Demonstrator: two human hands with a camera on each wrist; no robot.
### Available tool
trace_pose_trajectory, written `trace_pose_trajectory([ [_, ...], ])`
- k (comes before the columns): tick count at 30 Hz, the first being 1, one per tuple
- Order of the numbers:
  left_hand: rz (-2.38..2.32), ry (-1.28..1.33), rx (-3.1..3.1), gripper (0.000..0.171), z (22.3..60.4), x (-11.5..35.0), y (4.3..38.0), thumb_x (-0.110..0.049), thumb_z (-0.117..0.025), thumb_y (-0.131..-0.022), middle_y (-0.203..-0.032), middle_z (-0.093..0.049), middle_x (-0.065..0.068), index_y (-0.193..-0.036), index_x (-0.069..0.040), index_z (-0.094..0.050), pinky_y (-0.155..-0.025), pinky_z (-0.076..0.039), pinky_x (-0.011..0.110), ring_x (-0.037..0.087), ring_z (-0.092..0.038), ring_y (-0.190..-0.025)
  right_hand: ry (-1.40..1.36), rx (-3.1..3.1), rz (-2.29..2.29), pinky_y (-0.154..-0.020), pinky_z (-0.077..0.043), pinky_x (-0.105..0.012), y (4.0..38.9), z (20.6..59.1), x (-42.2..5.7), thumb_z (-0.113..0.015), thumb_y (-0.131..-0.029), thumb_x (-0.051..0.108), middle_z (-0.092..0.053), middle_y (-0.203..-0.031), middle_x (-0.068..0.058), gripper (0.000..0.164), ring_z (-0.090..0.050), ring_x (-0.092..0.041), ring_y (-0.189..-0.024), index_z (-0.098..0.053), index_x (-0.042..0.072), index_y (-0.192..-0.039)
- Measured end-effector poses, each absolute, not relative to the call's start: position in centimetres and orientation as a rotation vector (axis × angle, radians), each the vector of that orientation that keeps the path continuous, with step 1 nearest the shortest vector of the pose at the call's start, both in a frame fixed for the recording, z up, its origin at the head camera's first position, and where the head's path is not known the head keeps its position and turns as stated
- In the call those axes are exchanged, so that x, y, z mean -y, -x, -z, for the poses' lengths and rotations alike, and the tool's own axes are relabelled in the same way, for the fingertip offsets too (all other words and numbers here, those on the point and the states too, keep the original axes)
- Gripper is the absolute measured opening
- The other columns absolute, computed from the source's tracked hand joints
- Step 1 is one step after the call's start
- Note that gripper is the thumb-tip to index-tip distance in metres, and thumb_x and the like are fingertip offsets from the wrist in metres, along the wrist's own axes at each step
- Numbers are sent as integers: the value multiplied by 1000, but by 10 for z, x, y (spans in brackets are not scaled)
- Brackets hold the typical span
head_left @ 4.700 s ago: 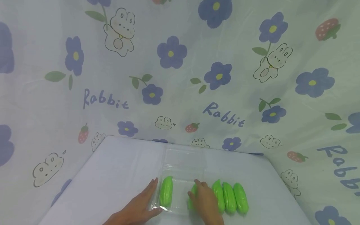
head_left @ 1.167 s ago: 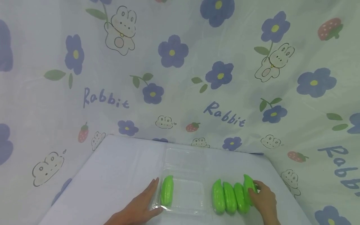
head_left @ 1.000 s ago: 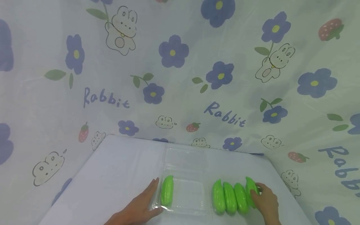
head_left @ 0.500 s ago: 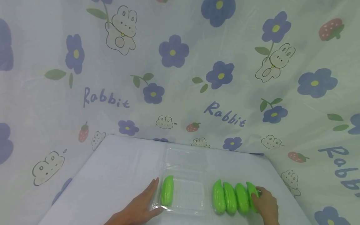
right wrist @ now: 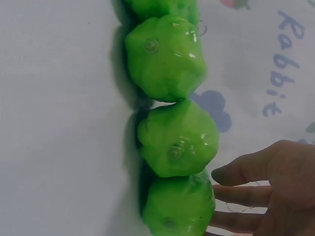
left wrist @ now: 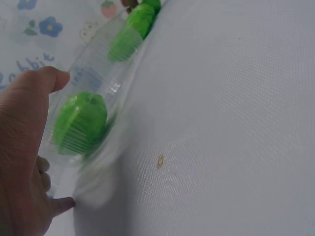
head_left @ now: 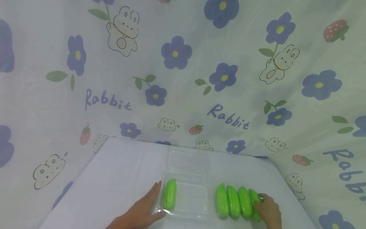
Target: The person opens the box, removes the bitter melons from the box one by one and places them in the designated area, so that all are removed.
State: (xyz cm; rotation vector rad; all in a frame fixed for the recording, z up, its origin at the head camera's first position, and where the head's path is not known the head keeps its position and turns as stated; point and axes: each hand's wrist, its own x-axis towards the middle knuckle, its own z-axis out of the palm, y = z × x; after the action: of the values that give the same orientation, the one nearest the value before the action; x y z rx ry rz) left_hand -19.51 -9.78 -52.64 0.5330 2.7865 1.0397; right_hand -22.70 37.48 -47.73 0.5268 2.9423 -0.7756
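A clear plastic clamshell box point(head_left: 191, 216) lies on the white table with its lid point(head_left: 188, 160) folded back. One glossy, ribbed green gourd-like vegetable point(head_left: 170, 194) lies along the left side inside. Against the box's left edge rests my left hand point(head_left: 143, 205), fingers extended and thumb near the front corner. Right of the box, several similar green vegetables point(head_left: 222, 202) lie side by side. My right hand point(head_left: 268, 210) holds the rightmost vegetable point(head_left: 255, 200) from above, thumb on its left side. In the right wrist view, the right hand's fingers point(right wrist: 246, 195) are partly hidden behind that vegetable point(right wrist: 179, 209).
White cloth point(head_left: 171, 73) printed with flowers, rabbits and strawberries walls in the table at the back and sides. The white tabletop point(head_left: 120, 168) extends left of the box. A small brownish mark point(left wrist: 160, 161) shows on it in the left wrist view.
My right hand has carried a vegetable from beside the box to the right end of the row, then lowered it and shifted it left against its neighbour. My left hand stays put.
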Motion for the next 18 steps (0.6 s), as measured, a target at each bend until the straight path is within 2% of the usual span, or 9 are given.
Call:
trace_pose_trajectory([
  [6,-1044,-527,-2775,105,525,98,196,-72,-53,-85,-163,-14,12,-160,-18,-4,-110,-28,58,35,-22,-145,-489,-2958,731,-76,-50,-65,226,471,-376,-59,-90,22,-52,-123,-40,56,-52,-59,-108,-47,-14,-131],
  [13,-1047,-528,-2778,104,525,97,196,-71,-54,-85,-163,-15,11,-160,-18,-4,-110,-29,58,35,-23,-145,-482,-2979,705,-79,-49,-65,227,463,-370,-59,-93,26,-51,-127,-38,56,-51,-58,-110,-47,-11,-133],
  [18,-1058,-562,-2802,103,527,97,196,-68,-55,-87,-162,-15,13,-159,-14,-5,-110,-29,57,34,-24,-144,-477,-2994,713,-80,-48,-66,225,453,-360,-58,-95,29,-49,-130,-37,57,-49,-58,-112,-46,-9,-135],
])
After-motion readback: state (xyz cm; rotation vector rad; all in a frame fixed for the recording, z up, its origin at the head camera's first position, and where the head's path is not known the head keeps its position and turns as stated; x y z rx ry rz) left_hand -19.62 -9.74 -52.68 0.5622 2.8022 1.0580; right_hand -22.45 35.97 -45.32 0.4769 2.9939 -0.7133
